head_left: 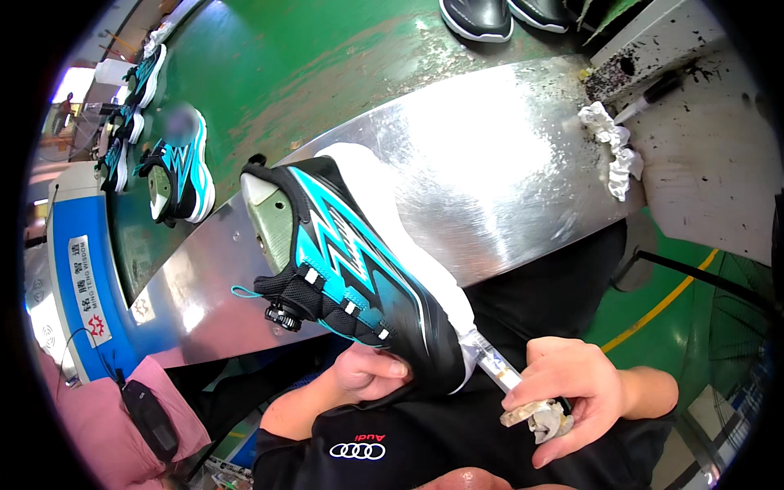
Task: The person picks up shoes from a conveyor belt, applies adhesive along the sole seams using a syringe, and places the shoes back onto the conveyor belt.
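Observation:
A black, teal and white sports shoe (pixel 359 261) with a green last inside is tilted over the metal tabletop, its toe toward me. My left hand (pixel 371 374) is closed on the toe end from below; the thumb shows and the other fingers are mostly hidden behind the shoe. In my right hand (pixel 572 396) is a slim tool with a clear, whitish barrel (pixel 496 365), its far end against the white sole edge near the toe. A crumpled greyish wad (pixel 545 419) is also held between the right fingers.
Bare metal tabletop (pixel 482 163) borders a green conveyor belt (pixel 343 57). Another teal shoe (pixel 181 171) stands at left, with several beyond. Black shoes (pixel 482 16) sit at the far side. Crumpled white tissue (pixel 614 151) and a black-handled tool (pixel 660 88) lie right, beside a stained panel (pixel 710 155).

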Tool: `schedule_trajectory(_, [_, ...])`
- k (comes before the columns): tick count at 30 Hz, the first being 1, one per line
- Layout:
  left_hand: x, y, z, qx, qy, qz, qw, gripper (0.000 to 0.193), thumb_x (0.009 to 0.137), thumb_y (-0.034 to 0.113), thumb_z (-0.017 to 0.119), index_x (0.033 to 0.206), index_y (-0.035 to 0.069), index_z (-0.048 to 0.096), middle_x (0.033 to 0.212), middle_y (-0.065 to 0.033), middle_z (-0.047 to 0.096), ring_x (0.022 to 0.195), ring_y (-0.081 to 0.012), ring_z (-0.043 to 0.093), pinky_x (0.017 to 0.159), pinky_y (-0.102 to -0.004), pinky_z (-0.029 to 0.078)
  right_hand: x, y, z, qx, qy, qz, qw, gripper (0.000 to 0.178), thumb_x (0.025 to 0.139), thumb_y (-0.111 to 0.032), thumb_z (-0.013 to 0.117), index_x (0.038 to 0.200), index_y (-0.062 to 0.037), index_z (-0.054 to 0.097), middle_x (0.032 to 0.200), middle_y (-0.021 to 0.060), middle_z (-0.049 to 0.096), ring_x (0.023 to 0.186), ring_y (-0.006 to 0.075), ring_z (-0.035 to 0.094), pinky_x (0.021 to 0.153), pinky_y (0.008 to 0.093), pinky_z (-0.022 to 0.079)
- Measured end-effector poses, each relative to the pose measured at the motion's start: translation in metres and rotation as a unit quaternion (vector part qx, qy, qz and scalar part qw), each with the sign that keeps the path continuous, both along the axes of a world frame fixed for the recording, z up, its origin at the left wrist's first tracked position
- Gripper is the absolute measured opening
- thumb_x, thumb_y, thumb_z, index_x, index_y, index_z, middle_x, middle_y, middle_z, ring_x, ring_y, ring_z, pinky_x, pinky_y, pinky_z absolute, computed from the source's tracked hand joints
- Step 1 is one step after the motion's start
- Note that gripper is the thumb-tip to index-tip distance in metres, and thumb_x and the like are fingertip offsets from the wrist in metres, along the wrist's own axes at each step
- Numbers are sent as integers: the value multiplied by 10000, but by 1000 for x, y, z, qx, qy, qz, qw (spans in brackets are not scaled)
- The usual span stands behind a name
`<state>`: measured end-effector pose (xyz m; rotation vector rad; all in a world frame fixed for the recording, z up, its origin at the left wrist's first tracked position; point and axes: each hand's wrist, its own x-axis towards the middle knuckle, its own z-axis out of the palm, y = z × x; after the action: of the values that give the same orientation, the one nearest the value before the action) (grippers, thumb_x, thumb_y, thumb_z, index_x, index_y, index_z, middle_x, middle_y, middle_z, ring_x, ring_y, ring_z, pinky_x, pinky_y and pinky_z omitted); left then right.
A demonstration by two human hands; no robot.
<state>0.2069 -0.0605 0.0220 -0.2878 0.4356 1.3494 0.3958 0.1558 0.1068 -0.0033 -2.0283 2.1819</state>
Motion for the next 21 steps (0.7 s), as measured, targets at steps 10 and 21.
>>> schedule_trajectory(10, [10, 67, -14, 120, -9, -67, 990, 443, 836, -41, 566, 1264, 51, 501, 1281, -111, 530, 1219, -263, 478, 1066, -439, 340, 44, 2, 22, 112, 20, -74, 991, 567, 619, -414, 838, 980, -13, 665, 808, 69, 669, 552, 158, 470, 486, 273, 313])
schedule_trajectory(21, [16, 101, -9, 112, -20, -3, 993, 382, 851, -37, 573, 1219, 61, 536, 1239, -105, 559, 1179, -246, 516, 1049, -403, 390, 41, -8, 19, 278, 33, -132, 951, 486, 641, -366, 813, 969, -42, 660, 757, 17, 602, 524, 160, 373, 456, 264, 311])
